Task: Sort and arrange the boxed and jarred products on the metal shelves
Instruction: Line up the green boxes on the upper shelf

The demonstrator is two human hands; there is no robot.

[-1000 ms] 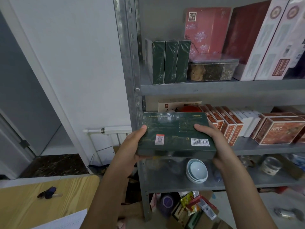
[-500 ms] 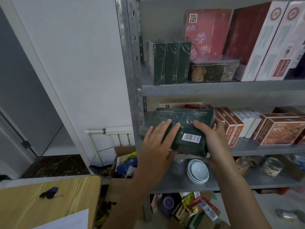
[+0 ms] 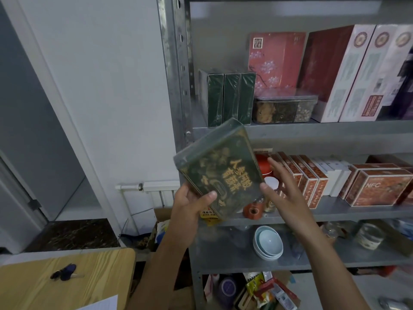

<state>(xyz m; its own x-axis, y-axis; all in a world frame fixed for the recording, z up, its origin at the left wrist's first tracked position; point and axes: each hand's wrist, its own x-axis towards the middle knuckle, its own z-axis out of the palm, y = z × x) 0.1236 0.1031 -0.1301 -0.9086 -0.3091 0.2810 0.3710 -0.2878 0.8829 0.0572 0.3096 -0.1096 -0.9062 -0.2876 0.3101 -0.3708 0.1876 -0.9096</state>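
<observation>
A dark green box with gold lettering (image 3: pixel 220 168) is tilted in front of the metal shelves (image 3: pixel 312 128), its printed face toward me. My left hand (image 3: pixel 192 202) grips its lower corner, thumb on the face. My right hand (image 3: pixel 281 189) hovers just right of the box with fingers spread and straight, holding nothing. Three matching green boxes (image 3: pixel 231 98) stand upright at the left end of the upper shelf.
Upper shelf: a clear lidded container (image 3: pixel 285 108), a pink box (image 3: pixel 276 61), tall white-and-red boxes (image 3: pixel 357 72). Middle shelf: orange-red boxes (image 3: pixel 308 180), an NFC box (image 3: pixel 377 186), small jars. Stacked bowls (image 3: pixel 268 242) sit below. A wooden table with keys (image 3: pixel 63 272) is at lower left.
The green box has been flipped from barcode side to front face and raised, tilted on end. My left hand now holds it alone; my right hand has let go.
</observation>
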